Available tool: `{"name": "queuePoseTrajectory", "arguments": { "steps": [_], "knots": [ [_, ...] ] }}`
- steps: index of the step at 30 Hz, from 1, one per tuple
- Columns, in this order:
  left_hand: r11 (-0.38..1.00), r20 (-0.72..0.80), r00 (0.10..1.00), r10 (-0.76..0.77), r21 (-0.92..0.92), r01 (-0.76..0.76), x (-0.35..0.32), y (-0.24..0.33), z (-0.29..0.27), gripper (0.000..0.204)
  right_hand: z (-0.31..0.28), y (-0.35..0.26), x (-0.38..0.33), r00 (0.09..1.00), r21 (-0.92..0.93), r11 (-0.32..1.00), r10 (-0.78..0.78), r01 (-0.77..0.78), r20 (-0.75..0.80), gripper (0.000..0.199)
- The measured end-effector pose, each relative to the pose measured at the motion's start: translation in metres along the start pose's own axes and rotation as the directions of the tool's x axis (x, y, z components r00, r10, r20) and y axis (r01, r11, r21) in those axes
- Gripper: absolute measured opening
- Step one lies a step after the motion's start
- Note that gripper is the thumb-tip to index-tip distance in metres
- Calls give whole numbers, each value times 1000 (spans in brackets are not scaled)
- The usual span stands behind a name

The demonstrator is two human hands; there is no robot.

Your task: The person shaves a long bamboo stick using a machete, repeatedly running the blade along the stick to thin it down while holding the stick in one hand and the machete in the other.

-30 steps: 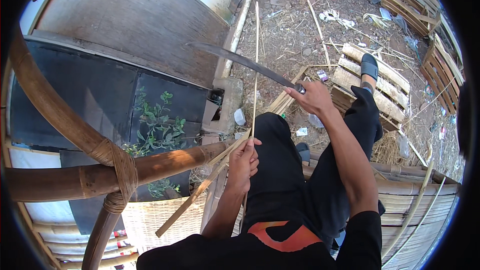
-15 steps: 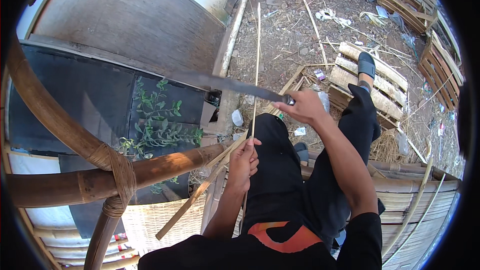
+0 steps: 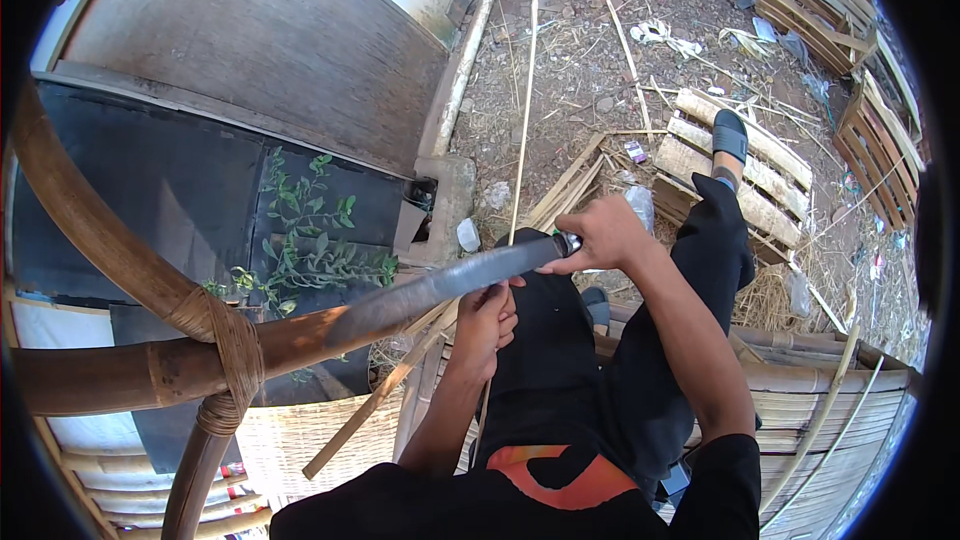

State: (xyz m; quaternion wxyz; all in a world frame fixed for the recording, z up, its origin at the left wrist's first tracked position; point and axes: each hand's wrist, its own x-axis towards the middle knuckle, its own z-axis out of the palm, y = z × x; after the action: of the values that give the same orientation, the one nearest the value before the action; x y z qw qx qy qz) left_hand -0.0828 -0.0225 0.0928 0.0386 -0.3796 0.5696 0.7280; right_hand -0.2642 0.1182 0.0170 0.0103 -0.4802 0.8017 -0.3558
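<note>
My right hand (image 3: 608, 234) is closed round the dark handle of a machete (image 3: 455, 285). Its long, broad blade points left and lies across the view just above my left hand (image 3: 484, 328). Those left fingers pinch a thin, pale bamboo strip (image 3: 525, 120) that runs far forward over the ground; a lower end shows below the hand along my thigh. The blade crosses the strip close to my left fingertips and partly covers them. Whether the edge touches the strip I cannot tell.
Left of me is a thick bamboo frame (image 3: 120, 375) with a rattan-wrapped joint (image 3: 240, 355). Loose wooden slats (image 3: 375, 410) lean beside my left forearm. My foot rests on a slatted wooden pallet (image 3: 770, 165). Wooden crates (image 3: 878, 145) and litter lie at the far right.
The machete has come down and toward me along the strip, from well above my left hand to just over its fingertips. My left hand stays nearly in place.
</note>
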Motion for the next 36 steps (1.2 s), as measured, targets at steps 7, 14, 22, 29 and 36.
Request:
{"name": "queuePoseTrajectory", "arguments": {
  "steps": [7,14,22,29,36],
  "knots": [
    [999,7,999,-36,11,36,-8,-7,-2,25,-1,33,17,791,131,782,610,-610,43,73],
    [999,23,999,-42,-30,43,-4,-7,-5,26,1,2,0,928,111,927,342,-359,151,48],
    [996,27,996,-86,5,86,-25,-20,-13,29,2,35,6,853,-44,854,519,-518,43,33],
    [999,-1,999,-45,10,45,-30,-10,-15,28,5,16,-1,892,13,892,451,-451,36,31],
    [994,-18,1000,-4,105,5,-39,-21,-22,27,1,51,6,652,86,655,756,-751,-60,34]
  ]
}}
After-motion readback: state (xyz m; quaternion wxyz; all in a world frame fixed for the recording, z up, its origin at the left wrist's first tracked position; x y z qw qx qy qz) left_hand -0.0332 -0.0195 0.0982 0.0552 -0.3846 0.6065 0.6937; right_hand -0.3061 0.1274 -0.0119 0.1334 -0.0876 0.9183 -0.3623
